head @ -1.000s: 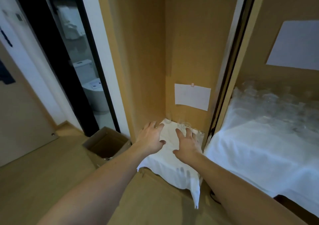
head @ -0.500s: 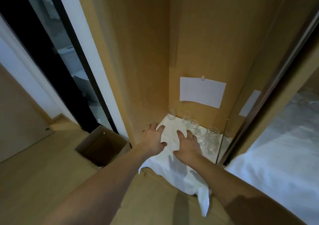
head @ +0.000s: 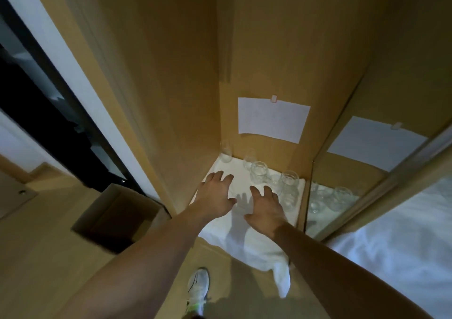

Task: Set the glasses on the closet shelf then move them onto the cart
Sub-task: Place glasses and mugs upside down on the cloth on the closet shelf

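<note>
Neither grip holds anything: my left hand (head: 216, 191) and my right hand (head: 265, 205) both hang palm down with the fingers spread wide, over the white cloth (head: 247, 235) that covers the closet shelf (head: 301, 211). Whether the palms touch the cloth I cannot tell; the right hand throws a shadow on it between the two hands. My left hand is near the wooden side wall (head: 176, 113) of the closet, my right hand closer to the middle of the shelf.

The glasses (head: 288, 186) stand upright on the cloth, toward the back and right of the shelf. One glass (head: 226, 151) is alone in the back left corner, apart from the others. Another (head: 259, 171) stands just beyond my right fingertips, with more clustered to its right against the panel there. They are clear and overlap, so I cannot count them exactly. A mirrored door (head: 342, 191) on the right repeats the glasses.

A sheet of white paper (head: 272, 120) is taped to the back wall above the glasses. The front edge of the cloth hangs down off the shelf. Below, my shoe (head: 198, 285) stands on the wood floor, and an open cardboard box (head: 117, 217) sits on the floor to the left of the closet. At the far right lies a white-draped surface (head: 403, 240).
</note>
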A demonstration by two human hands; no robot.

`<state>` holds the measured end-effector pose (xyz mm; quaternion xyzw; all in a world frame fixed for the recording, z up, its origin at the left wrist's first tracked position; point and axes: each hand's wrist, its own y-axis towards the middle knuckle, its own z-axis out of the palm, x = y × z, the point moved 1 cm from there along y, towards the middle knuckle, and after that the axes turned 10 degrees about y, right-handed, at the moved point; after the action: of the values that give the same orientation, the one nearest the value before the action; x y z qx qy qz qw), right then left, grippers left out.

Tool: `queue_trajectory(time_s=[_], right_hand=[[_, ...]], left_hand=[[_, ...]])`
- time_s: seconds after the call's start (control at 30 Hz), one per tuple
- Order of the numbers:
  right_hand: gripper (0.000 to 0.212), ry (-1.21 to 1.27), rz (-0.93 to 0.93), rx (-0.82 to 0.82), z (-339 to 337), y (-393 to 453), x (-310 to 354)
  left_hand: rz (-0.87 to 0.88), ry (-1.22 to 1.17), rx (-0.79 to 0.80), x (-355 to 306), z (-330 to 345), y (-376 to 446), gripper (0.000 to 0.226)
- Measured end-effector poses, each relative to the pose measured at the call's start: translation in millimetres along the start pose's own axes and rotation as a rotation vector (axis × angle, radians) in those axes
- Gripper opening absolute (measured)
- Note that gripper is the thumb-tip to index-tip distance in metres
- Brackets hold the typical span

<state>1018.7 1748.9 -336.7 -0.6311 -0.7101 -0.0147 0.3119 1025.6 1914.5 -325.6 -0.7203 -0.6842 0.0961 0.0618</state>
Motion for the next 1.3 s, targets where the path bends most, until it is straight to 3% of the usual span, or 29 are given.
queue_trajectory(time_s=[0.57, 1.0, 1.3], right_hand=[[0.082, 0.170, 0.411, -0.094, 23, 86, -12], [0.085, 0.381, 0.661, -0.238, 41, 143, -63], [0.083, 0.495, 0.821, -0.328, 63, 206, -124]], left_hand=[[0.273, -0.121, 0.147, 19, 27, 144, 0.079], [0.285, -0.314, 0.176, -14, 81, 214, 0.078], [0.192, -0.419, 0.251, -49, 148, 271, 0.082]])
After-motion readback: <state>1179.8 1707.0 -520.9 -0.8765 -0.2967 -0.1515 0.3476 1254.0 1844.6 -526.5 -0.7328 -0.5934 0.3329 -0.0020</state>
